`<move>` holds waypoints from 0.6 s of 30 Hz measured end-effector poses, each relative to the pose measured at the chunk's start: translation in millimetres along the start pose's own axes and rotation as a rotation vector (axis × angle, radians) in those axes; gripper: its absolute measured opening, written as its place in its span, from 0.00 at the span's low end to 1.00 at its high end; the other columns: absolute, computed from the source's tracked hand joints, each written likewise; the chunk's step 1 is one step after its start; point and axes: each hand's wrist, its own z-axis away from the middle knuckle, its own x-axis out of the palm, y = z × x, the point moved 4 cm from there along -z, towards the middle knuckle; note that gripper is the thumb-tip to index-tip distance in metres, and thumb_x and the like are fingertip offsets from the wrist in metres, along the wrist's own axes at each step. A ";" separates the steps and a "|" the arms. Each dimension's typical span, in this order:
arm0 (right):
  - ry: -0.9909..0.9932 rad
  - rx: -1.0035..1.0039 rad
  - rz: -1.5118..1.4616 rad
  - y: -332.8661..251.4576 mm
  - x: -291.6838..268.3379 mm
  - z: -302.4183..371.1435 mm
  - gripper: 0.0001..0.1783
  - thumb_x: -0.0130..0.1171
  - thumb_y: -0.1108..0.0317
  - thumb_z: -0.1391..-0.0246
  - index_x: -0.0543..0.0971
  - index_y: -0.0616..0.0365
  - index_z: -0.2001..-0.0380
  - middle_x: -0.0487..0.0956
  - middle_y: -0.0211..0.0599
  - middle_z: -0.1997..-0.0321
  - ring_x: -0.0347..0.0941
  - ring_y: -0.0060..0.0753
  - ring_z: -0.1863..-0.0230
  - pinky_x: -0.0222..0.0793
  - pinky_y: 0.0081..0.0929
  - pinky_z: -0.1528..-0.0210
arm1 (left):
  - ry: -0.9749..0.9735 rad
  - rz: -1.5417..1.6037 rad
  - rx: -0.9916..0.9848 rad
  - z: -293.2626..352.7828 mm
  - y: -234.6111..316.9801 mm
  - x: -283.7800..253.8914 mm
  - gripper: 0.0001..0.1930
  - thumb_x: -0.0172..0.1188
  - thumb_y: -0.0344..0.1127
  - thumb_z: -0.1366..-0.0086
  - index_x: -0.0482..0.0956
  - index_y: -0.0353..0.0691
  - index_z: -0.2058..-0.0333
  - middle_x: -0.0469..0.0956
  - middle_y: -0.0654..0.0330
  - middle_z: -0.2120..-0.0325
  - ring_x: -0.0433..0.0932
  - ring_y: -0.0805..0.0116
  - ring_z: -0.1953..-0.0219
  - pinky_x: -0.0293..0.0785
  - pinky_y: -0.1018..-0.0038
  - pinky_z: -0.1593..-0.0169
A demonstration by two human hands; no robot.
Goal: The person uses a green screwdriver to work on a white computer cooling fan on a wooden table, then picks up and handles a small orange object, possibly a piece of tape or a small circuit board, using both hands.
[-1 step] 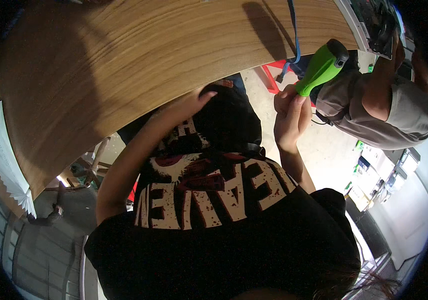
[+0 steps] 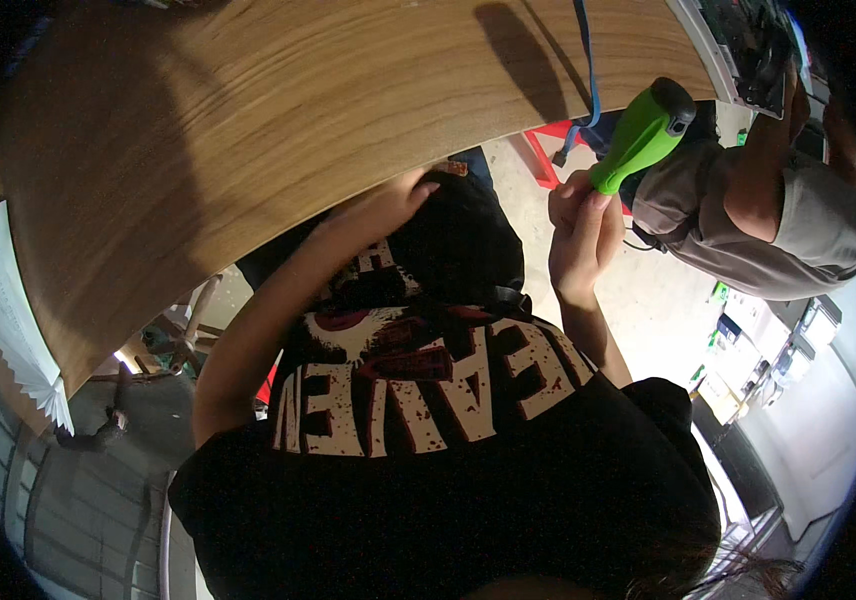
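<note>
My right hand (image 2: 586,235) is closed round the narrow end of a green tool handle (image 2: 640,142) with a rounded black end. The handle tilts up to the right, beyond the table's edge; whatever lies inside my fist is hidden. My left hand (image 2: 380,212) is over my lap at the front edge of the wooden table (image 2: 278,110). Its thumb is stretched out apart, the fingers are partly hidden by the table edge and slightly blurred, and nothing shows in it.
A blue flat strap or cable (image 2: 593,75) hangs over the table edge beside the green handle. A red frame (image 2: 545,165) stands on the floor below. At right sits another person in grey clothing (image 2: 718,215). Fanned white paper (image 2: 20,310) lies at the table's left end.
My left hand has shifted slightly to the right along the table edge. My right hand and the green handle stay where they were.
</note>
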 end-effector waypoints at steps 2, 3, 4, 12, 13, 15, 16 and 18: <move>-0.018 -0.027 0.030 -2.8 0.1 0.5 0.21 0.38 0.55 0.30 0.68 0.64 0.65 0.57 0.22 0.81 0.49 0.15 0.81 0.43 0.18 0.77 | -0.065 -0.179 0.106 -12.9 13.9 4.8 0.18 0.57 0.39 0.36 0.74 0.46 0.47 0.77 0.51 0.52 0.76 0.51 0.50 0.70 0.59 0.45; 0.025 -0.026 0.037 -5.6 3.9 -0.5 0.21 0.38 0.55 0.30 0.68 0.64 0.65 0.57 0.22 0.81 0.49 0.15 0.81 0.43 0.18 0.77 | 0.051 -0.254 0.132 -10.1 15.6 7.9 0.16 0.58 0.39 0.37 0.75 0.45 0.50 0.78 0.51 0.55 0.76 0.51 0.52 0.71 0.60 0.46; 0.067 -0.026 0.042 -8.7 6.6 -2.3 0.21 0.37 0.55 0.30 0.68 0.64 0.65 0.57 0.22 0.81 0.49 0.15 0.81 0.44 0.19 0.77 | 0.066 -0.267 0.132 -9.7 10.5 10.3 0.16 0.58 0.39 0.37 0.75 0.45 0.50 0.78 0.51 0.55 0.76 0.51 0.52 0.71 0.60 0.46; 0.025 -0.033 -0.012 -9.3 13.9 -0.3 0.22 0.36 0.55 0.30 0.69 0.65 0.65 0.57 0.21 0.81 0.50 0.15 0.81 0.42 0.19 0.78 | -0.181 0.273 0.083 8.5 73.1 -47.9 0.11 0.61 0.32 0.40 0.76 0.37 0.58 0.75 0.50 0.60 0.76 0.52 0.55 0.72 0.61 0.50; 0.023 -0.035 -0.011 -9.8 13.2 -1.6 0.22 0.36 0.55 0.30 0.69 0.65 0.65 0.57 0.21 0.81 0.50 0.15 0.81 0.42 0.19 0.78 | -0.289 0.341 0.091 10.7 81.1 -50.8 0.12 0.61 0.31 0.41 0.76 0.36 0.59 0.74 0.51 0.60 0.75 0.52 0.54 0.72 0.62 0.49; -0.021 -0.043 -0.013 -12.4 14.5 -4.8 0.22 0.37 0.56 0.30 0.70 0.65 0.65 0.59 0.22 0.81 0.50 0.15 0.80 0.42 0.18 0.78 | -0.407 0.415 0.128 13.5 86.6 -55.6 0.13 0.62 0.29 0.44 0.76 0.36 0.59 0.74 0.51 0.60 0.74 0.55 0.53 0.71 0.65 0.49; -0.025 -0.044 -0.013 -13.0 14.1 -6.7 0.22 0.37 0.56 0.30 0.70 0.65 0.65 0.59 0.22 0.81 0.50 0.15 0.80 0.42 0.18 0.78 | -0.403 0.415 0.127 13.5 85.1 -59.8 0.13 0.62 0.29 0.44 0.76 0.36 0.59 0.74 0.51 0.60 0.74 0.55 0.53 0.71 0.65 0.49; -0.035 -0.062 0.000 -14.7 13.5 -9.7 0.22 0.36 0.56 0.30 0.70 0.65 0.64 0.61 0.22 0.80 0.51 0.14 0.80 0.43 0.17 0.77 | -0.534 0.504 0.080 15.0 82.0 -61.7 0.14 0.63 0.29 0.44 0.76 0.36 0.58 0.74 0.52 0.61 0.74 0.55 0.54 0.72 0.65 0.50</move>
